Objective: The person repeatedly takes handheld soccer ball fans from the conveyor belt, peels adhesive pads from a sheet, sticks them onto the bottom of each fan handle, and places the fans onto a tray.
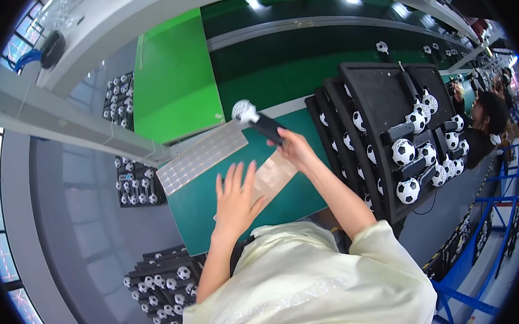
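My right hand [296, 149] grips the black handle of a microphone-shaped piece [266, 127] topped by a white ball with dark patches. The piece is tilted, its ball end up and to the left. My left hand [236, 199] is spread, with nothing in it, over the left end of a pale beige backing sheet [279, 174]. Whether its fingers touch the sheet I cannot tell. Farther off on the green table [200, 216] lies a sheet with a grid of pale labels [203, 156].
Stacked black trays [370, 84] stand at the right, with several football-headed pieces on the top one. More filled trays [160, 287] sit lower left. A bright green board [174, 78] adjoins a dark green conveyor belt [265, 60]. Another person [487, 115] is at far right.
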`<state>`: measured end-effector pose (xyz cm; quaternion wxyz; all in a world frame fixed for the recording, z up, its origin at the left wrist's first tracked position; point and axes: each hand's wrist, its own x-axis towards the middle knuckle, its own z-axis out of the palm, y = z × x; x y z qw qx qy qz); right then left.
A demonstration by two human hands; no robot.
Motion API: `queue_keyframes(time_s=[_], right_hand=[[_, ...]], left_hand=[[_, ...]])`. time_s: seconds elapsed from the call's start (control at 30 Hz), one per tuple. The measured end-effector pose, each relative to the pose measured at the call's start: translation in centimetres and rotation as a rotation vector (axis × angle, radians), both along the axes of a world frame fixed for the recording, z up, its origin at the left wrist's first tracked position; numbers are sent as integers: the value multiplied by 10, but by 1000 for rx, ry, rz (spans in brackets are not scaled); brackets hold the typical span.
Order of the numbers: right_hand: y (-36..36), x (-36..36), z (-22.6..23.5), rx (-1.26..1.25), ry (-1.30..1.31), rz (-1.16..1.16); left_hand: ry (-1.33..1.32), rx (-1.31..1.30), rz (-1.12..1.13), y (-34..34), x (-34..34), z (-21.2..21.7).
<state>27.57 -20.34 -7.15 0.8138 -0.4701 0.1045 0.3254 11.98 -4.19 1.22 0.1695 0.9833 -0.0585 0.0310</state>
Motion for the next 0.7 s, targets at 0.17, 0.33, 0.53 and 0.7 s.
queue_keyframes(time_s=[0.17, 0.33, 0.53, 0.7], right_hand=[[35, 140, -101, 43, 121, -205], [52, 181, -102, -175, -47, -634], [-18, 82, 36, -1433, -1258, -351], [-130, 8, 129, -2466, -727, -483]], left_hand=[[215, -79, 147, 31, -72, -49], [348, -146, 266, 43, -116, -75], [403, -111, 275, 54, -95, -80], [306, -82, 134, 53, -49, -60]])
